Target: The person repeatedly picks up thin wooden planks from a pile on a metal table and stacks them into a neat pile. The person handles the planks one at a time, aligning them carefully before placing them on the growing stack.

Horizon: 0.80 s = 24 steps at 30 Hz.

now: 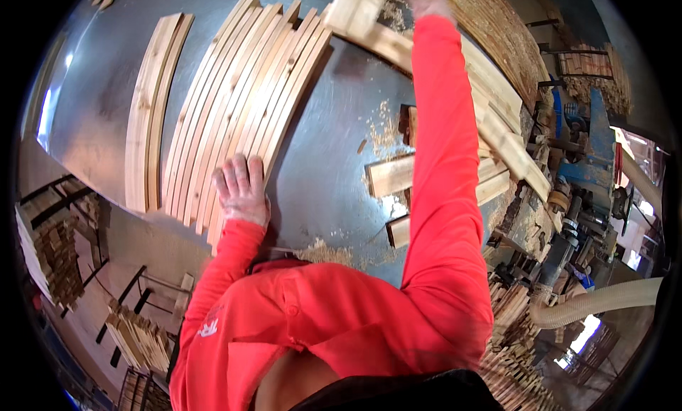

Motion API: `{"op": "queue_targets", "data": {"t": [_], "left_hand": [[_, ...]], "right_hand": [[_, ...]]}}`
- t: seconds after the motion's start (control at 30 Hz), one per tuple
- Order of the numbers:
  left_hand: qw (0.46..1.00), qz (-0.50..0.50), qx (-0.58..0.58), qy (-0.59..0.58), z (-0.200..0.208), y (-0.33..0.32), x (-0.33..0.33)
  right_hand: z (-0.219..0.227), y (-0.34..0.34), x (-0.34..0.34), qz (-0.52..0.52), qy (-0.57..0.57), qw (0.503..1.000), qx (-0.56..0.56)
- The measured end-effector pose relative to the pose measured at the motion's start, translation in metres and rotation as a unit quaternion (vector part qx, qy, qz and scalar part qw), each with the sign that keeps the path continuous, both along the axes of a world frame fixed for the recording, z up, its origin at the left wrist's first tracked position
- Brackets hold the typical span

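My left hand lies on the near ends of a row of long, narrow wooden strips, its fingers stretched out and nothing in its grasp. The strips rest side by side on a dark metal tabletop. At the top of the head view, my right hand reaches far forward, cut off by the edge and partly blurred. A pale wooden board is just left of it. What the right hand's fingers do is hidden.
Two more strips lie left of the row. Short wood blocks and sawdust are scattered right of centre. Machinery with a blue frame and a ribbed hose stand at the right. Stacked timber sits on racks at lower left.
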<state>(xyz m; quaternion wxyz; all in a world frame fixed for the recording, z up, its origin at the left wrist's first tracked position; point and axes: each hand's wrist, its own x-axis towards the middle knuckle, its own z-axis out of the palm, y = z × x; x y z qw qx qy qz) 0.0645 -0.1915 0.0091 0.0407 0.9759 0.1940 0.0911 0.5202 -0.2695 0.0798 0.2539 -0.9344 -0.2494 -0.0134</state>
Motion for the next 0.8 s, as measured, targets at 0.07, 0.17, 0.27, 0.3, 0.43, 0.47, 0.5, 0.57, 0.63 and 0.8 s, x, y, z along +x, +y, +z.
{"op": "queue_targets", "data": {"t": [0.07,0.17,0.27,0.3,0.43,0.47,0.5,0.57,0.63,0.8], "left_hand": [[1.0,0.009,-0.004,-0.017,0.0,0.001,0.003],[1.0,0.014,0.027,-0.006,0.002,0.004,0.006],[0.999,0.006,0.041,-0.015,0.002,0.003,0.008],[0.999,0.009,0.038,-0.007,0.001,0.003,0.007],[1.0,0.007,0.015,0.024,-0.001,0.0,-0.002],[1.0,-0.01,0.006,-0.003,0.0,0.0,-0.005],[0.999,-0.007,-0.042,0.001,0.0,0.0,-0.007],[0.993,-0.025,-0.103,-0.061,0.003,0.0,-0.013],[0.994,-0.023,-0.064,0.082,0.005,0.0,-0.015],[0.991,-0.03,-0.02,0.127,0.002,-0.001,-0.013]], "right_hand": [[-0.036,-0.013,0.007,0.063,-0.004,0.967,-0.246],[-0.093,-0.063,-0.009,0.111,-0.075,0.863,-0.487],[-0.104,-0.1,-0.001,0.05,-0.027,0.873,-0.484],[-0.096,-0.106,-0.002,0.077,0.061,0.878,-0.468],[-0.047,-0.085,-0.092,0.039,0.298,0.895,-0.329],[-0.041,-0.067,-0.129,0.049,0.36,0.875,-0.32],[-0.039,-0.046,-0.177,-0.02,0.418,0.88,-0.226],[-0.039,-0.019,-0.238,0.102,0.42,0.883,-0.182],[-0.043,-0.021,-0.239,0.241,0.476,0.841,-0.088],[-0.062,-0.127,-0.079,-0.036,-0.076,0.911,-0.403]]}}
